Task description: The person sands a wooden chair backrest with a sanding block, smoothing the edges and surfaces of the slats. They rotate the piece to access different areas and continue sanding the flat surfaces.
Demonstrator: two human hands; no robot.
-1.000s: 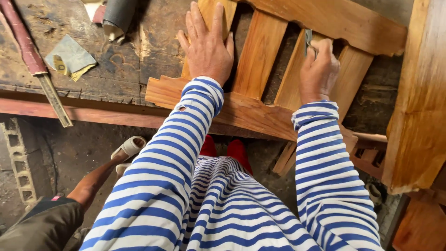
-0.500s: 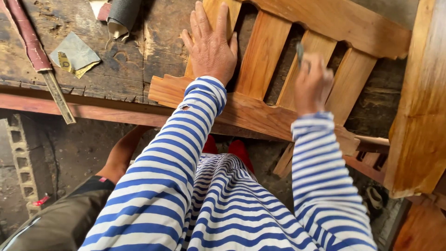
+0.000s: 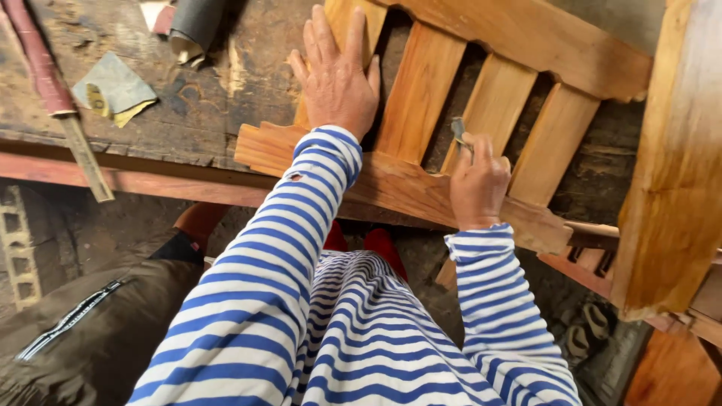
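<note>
Left hand: left hand (image 3: 336, 75) lies flat, fingers spread, palm pressed on the leftmost slat (image 3: 347, 30) of the wooden slatted frame (image 3: 526, 34), at 12 o'clock.
Right hand: right hand (image 3: 476, 183) curled shut, pinching a small folded grey abrasive piece (image 3: 458, 131) against the lower end of a middle slat, at 1 o'clock.
Frame: lies across the dark worn workbench (image 3: 188, 113), lower rail overhanging the edge.
Bench items: grey sandpaper sheet (image 3: 114, 89) at 10 o'clock; sandpaper roll (image 3: 192, 26) at 11 o'clock; red-wrapped stick (image 3: 53, 98) at the far left.
Bystander: another person's arm (image 3: 199, 222) and dark garment at 8 o'clock.
</note>
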